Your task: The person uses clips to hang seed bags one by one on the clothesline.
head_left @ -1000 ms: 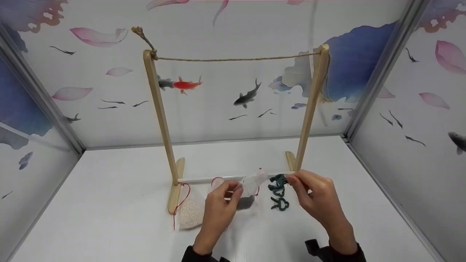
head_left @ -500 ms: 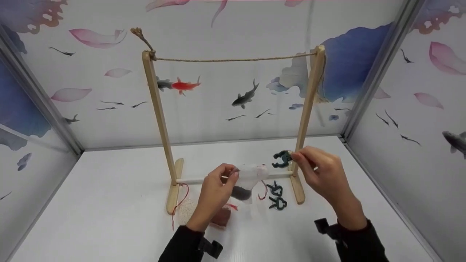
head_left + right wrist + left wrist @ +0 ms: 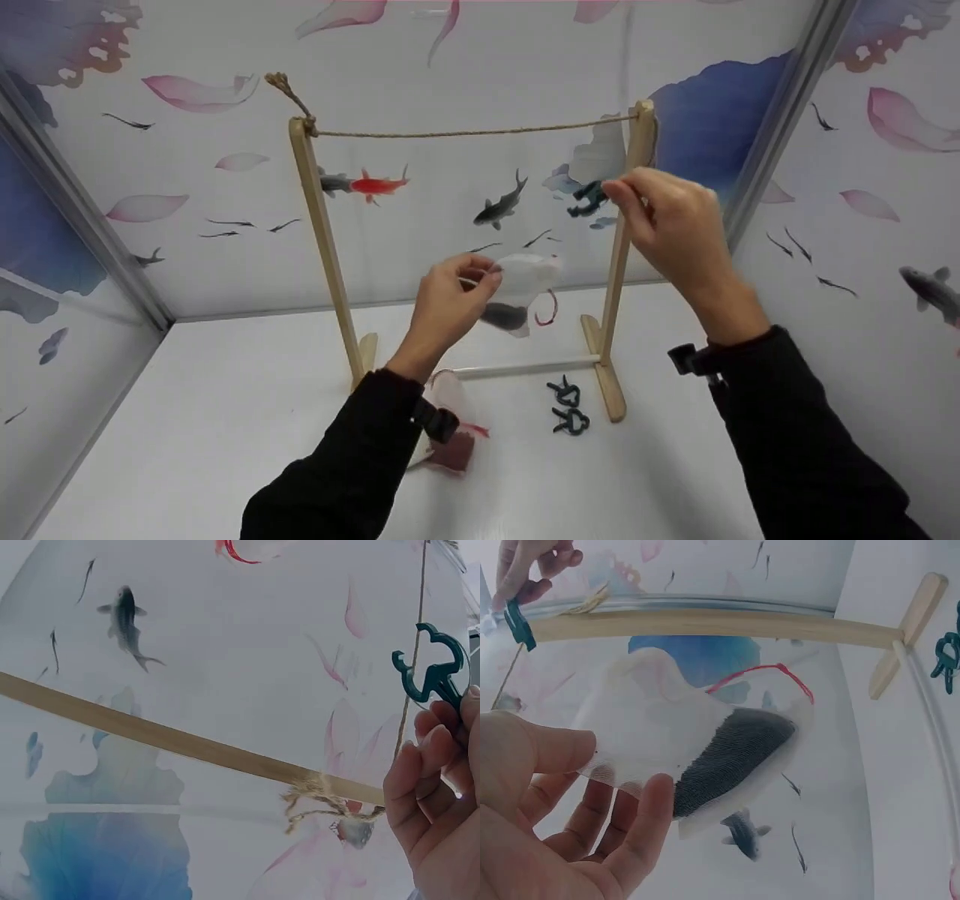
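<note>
**Mesh pouch and green clip raised beneath the twine line**

White tabletop (image 3: 225, 420) fills the floor of a booth whose walls are printed with pink petals, blue leaves and dark fish. On it stands a pale wooden drying frame (image 3: 319, 247) with two upright posts, flat feet and a thin white crossbar low down. A length of brown twine (image 3: 465, 133) runs taut between the post tops, knotted at the left one.

The left hand (image 3: 446, 307) is raised in front of the frame, between the posts and well below the twine. Its thumb and fingertips pinch the edge of a small white mesh pouch with dark grains inside and a red drawstring (image 3: 521, 289). In the left wrist view the pouch (image 3: 705, 757) hangs free from that pinch, the dark filling gathered in its lower corner and the red string looping off its top edge.

The right hand (image 3: 671, 217) is up beside the right post, near the twine's right end. Its thumb and forefinger grip a small dark green plastic clip (image 3: 587, 199), whose jaws point left toward the frame. In the right wrist view the clip (image 3: 429, 671) lies just beside the twine; whether they touch is unclear.

Two more dark green clips (image 3: 566, 409) lie on the table near the right foot. Another mesh pouch with reddish-brown filling (image 3: 454, 450) lies near the left sleeve.
</note>
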`<state>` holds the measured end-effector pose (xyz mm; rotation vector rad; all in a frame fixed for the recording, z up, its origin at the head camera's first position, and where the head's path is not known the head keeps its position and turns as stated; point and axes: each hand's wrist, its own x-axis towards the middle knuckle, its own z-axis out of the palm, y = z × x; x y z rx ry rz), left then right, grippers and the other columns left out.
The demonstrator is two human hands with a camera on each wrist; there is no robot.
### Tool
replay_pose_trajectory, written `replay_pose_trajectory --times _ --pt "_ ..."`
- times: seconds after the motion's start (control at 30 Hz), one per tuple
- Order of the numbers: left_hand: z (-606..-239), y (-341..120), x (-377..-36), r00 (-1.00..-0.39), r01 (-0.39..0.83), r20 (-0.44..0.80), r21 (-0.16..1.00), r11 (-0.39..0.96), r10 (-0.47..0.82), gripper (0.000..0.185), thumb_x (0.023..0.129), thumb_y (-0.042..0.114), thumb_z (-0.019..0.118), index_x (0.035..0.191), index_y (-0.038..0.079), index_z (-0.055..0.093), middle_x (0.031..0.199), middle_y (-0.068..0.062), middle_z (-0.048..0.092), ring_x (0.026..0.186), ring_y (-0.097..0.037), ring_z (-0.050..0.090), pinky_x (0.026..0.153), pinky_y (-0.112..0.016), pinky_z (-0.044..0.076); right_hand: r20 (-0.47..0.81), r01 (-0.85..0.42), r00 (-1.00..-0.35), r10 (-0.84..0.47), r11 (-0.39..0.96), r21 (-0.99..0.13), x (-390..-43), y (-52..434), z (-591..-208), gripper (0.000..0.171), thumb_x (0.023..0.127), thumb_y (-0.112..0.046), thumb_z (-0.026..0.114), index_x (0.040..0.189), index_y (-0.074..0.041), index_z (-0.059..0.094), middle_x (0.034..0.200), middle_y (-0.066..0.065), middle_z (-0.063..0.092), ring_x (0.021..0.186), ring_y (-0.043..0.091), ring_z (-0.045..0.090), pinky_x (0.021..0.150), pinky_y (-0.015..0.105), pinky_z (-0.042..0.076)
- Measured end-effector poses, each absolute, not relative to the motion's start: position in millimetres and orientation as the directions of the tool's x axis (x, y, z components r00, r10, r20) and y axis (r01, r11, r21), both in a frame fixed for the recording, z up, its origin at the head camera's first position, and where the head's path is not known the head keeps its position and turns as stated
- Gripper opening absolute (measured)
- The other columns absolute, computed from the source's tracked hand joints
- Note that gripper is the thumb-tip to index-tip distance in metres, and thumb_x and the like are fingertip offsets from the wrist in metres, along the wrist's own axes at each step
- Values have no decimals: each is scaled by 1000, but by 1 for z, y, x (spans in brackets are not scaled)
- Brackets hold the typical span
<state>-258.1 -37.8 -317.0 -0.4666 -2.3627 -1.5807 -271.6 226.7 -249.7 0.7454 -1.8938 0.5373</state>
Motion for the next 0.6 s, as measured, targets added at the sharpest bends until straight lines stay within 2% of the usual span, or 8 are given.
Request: replay_pose_trajectory --times 0.13,0.27,0.5,0.6 --pt "-298 -29 -268 -915 404 393 891 205 95 15 97 13 70 109 5 74 101 -11 69 86 -26 68 71 -33 58 951 -676 -242 -193 736 -23 -280 224 -230 22 96 -12 71 79 1 64 61 6 44 52 10 31 50 21 20" --pt "-282 -21 -277 -916 402 399 912 86 46 18 97 12 70 112 4 72 101 -12 66 88 -27 67 67 -33 59 962 -629 -214 -169 778 -4 -290 223 -214 24 99 -18 68 84 2 66 64 8 48 52 12 34 51 20 20" --pt "-263 -12 -289 -866 487 496 865 119 -62 17 98 12 68 113 5 73 100 -9 68 84 -23 66 64 -30 58 935 -526 -292 -204 850 21 -296 229 -193 38 105 -31 55 84 0 65 64 8 48 50 15 35 48 24 23" --pt "-260 -10 -293 -846 513 526 847 139 -88 17 99 12 67 114 6 72 101 -8 68 84 -23 67 64 -30 58 915 -489 -348 -203 872 8 -295 232 -187 44 107 -36 50 85 0 64 65 11 50 50 20 39 48 26 26"
